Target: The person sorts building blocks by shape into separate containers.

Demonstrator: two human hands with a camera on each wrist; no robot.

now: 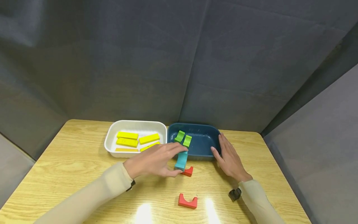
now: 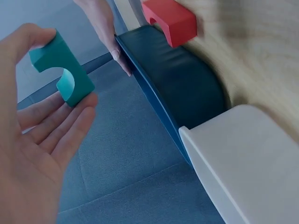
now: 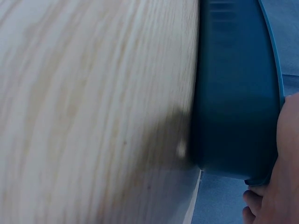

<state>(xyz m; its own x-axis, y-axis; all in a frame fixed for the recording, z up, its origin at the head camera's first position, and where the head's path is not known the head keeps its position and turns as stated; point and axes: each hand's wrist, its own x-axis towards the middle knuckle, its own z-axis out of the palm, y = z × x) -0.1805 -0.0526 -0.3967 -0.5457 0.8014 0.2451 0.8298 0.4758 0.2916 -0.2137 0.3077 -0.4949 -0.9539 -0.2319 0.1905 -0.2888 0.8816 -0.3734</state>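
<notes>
My left hand [image 1: 158, 158] pinches a teal arch block [image 1: 181, 160] between thumb and fingertips, at the front of the dark blue tray [image 1: 205, 157]. In the left wrist view the teal block [image 2: 70, 65] shows its curved cutout, with the thumb on one end and fingertips at the other. My right hand [image 1: 231, 159] holds the tray's right front corner, thumb over the rim and fingers along the outside. Two green arch blocks [image 1: 180, 136] lie inside the tray on its left. One red arch block [image 1: 188, 171] stands in front of it, partly hidden by the teal block.
Left of the blue tray, a white tray [image 1: 107, 143] contains several yellow bars [image 1: 127, 142], one partly behind my left hand. Another red arch block [image 1: 188, 202] is nearer the front of the wooden table [image 1: 70, 174]. Dark cloth [image 1: 139, 62] hangs behind the table.
</notes>
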